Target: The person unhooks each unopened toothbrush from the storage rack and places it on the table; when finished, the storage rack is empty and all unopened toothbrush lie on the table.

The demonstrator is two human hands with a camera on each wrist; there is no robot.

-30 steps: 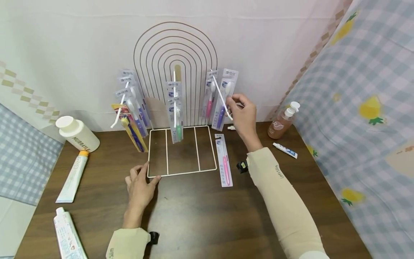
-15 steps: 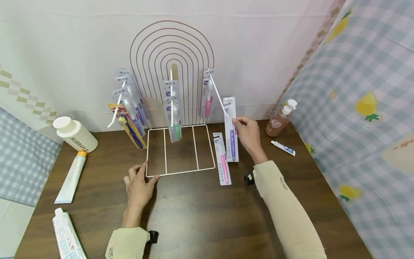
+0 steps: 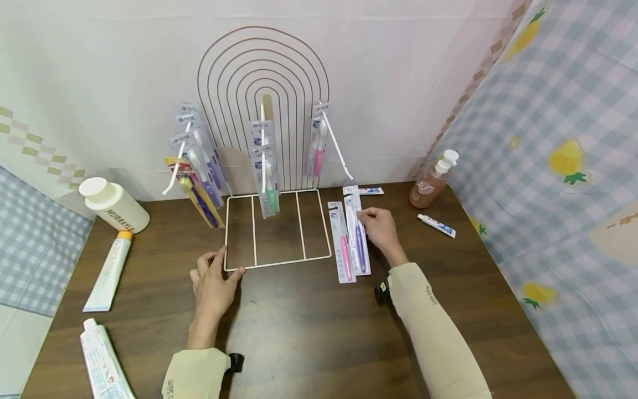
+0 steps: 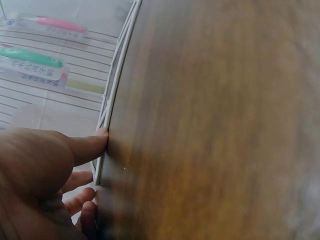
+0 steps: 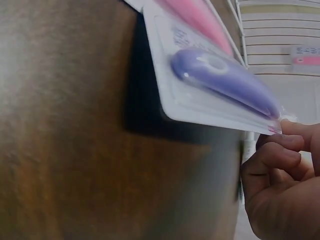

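**A:** Head view. I see the right hand [image 3: 381, 228] pinching the edge of the purple toothbrush pack [image 3: 358, 233], which lies on the tabletop [image 3: 309, 332] just beside the pink toothbrush pack [image 3: 341, 244]. The left hand [image 3: 214, 285] rests with straight, relaxed fingers against the front corner of the white wire rack [image 3: 276, 227].

**B:** What could go wrong?

**A:** In my judgement, the purple pack may overlap the pink one and nudge it askew, since the two lie touching or nearly so. If the left hand slackens, a knock could shift the rack and swing the packs hanging on its pegs.

**B:** What do the wrist views add?

**A:** The right wrist view shows the purple toothbrush pack [image 5: 220, 85] with one edge lifted off the wood, a shadow beneath, fingers [image 5: 280, 150] gripping it. The left wrist view shows a fingertip [image 4: 92, 145] touching the wire rim [image 4: 117, 85]; the head view cannot confirm that contact.
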